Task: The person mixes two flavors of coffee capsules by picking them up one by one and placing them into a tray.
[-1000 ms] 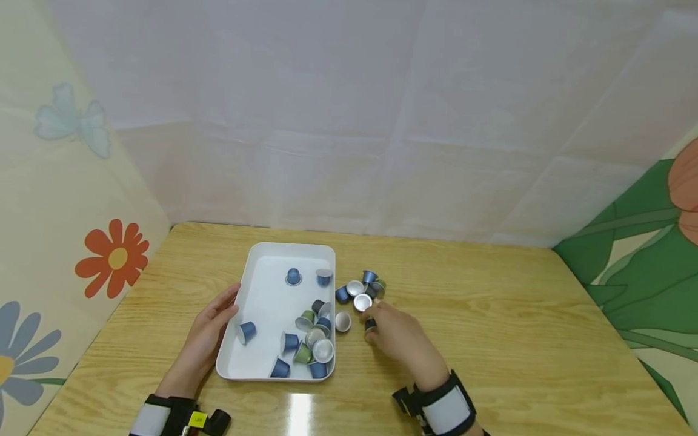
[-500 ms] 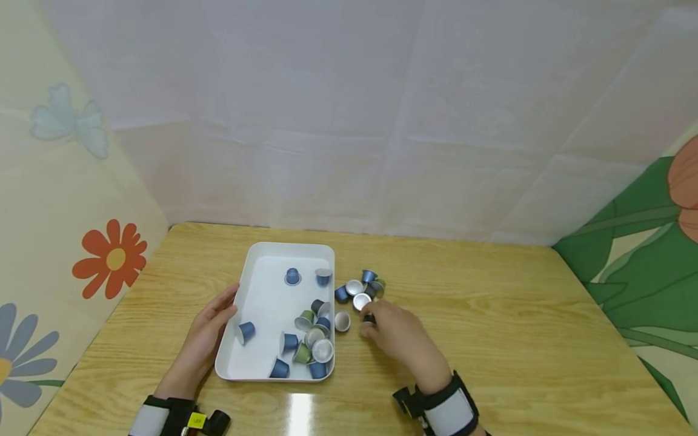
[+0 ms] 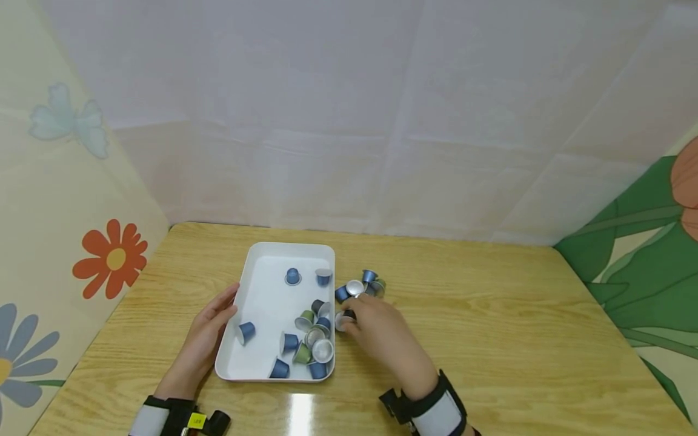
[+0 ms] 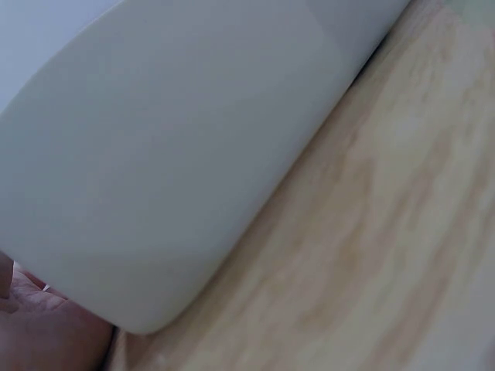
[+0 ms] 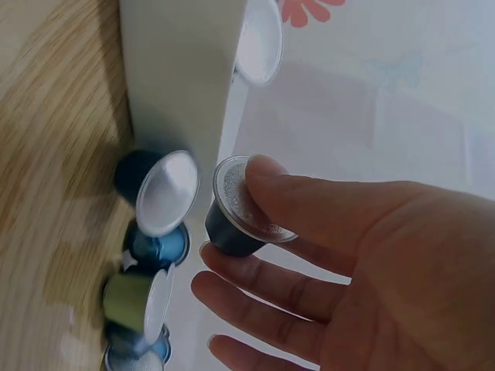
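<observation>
transfer of a dark capsule (image 5: 232, 212) is presumably the current step, the right hand (image 3: 382, 330) pinching it just beside the white tray (image 3: 267, 303), the left hand (image 3: 206, 326) resting relaxed fingers against the opposite side, with lifting over and release probably required next.

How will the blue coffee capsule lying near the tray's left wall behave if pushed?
The blue coffee capsule may roll in a curve, since it lies sideways and tapers from a wide rim. Leftward, it probably won't go far: the wall of the white tray is close. Its smooth-looking sides may slip.
</observation>
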A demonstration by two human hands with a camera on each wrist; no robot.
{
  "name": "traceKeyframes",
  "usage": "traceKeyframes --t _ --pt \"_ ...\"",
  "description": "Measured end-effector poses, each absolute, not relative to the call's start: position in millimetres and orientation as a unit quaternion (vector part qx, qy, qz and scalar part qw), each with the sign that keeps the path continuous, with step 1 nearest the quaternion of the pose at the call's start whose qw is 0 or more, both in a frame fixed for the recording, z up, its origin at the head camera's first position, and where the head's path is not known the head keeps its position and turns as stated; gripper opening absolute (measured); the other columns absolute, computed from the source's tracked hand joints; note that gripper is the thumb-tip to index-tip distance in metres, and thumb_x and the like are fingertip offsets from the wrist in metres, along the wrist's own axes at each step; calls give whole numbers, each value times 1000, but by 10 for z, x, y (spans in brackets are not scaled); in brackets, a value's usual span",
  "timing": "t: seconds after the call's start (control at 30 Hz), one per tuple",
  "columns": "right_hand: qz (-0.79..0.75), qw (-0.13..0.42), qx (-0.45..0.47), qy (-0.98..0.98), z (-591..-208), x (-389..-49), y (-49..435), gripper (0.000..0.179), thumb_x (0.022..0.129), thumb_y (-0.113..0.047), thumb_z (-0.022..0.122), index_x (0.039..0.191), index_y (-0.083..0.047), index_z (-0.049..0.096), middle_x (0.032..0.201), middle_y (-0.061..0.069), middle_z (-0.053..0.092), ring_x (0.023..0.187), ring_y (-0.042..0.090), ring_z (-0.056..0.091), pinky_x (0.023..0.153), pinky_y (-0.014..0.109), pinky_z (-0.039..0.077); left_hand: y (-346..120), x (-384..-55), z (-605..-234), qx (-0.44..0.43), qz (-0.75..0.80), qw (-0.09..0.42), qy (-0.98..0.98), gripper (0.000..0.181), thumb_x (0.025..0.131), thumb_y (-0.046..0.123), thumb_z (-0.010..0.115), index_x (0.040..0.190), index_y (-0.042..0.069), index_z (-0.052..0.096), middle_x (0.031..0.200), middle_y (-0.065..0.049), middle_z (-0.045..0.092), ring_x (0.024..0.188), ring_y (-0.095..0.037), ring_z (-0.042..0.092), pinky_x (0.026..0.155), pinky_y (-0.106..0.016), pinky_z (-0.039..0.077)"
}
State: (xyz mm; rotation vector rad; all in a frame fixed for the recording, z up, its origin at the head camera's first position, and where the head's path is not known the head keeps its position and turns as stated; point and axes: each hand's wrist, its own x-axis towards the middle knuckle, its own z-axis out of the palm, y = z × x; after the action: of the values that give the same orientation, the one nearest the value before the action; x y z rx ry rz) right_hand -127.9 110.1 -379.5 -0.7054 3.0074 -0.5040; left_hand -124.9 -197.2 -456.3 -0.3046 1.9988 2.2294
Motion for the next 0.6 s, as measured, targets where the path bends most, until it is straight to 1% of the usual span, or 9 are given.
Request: traceKeyframes --t 0.13,0.3,0.43,0.6 --pt "-131 -12 -258 957 -3787 -1292 980 29 89 -25 74 113 -8 71 104 5 69 94 22 65 81 40 54 -1972 -1245 -4562 -99 735 67 668 53 106 13 43 156 11 29 163 -4 22 148 -20 22 118 -38 22" --pt "-102 -23 -286 953 -3790 -1324 857 26 89 -27 75 109 -11 72 94 0 66 84 16 62 73 33 53 -1966 -1245 -4567 -97 734 65 669 52 106 13 43 156 10 29 163 -4 22 148 -20 22 118 -38 21" --pt "-93 -24 -306 947 -3786 -1355 780 24 90 -27 74 108 -11 72 93 -1 67 85 16 63 72 31 52 -1964 -1248 -4570 -98 735 62 668 52 106 13 43 156 10 30 162 -5 23 147 -21 22 118 -39 21" --pt "-77 -33 -322 943 -3799 -1390 710 21 91 -26 73 106 -11 71 87 -2 64 81 15 61 70 30 51 -1967 -1251 -4570 -99 737 62 666 52 106 12 43 156 10 30 162 -5 23 147 -21 22 118 -39 21"
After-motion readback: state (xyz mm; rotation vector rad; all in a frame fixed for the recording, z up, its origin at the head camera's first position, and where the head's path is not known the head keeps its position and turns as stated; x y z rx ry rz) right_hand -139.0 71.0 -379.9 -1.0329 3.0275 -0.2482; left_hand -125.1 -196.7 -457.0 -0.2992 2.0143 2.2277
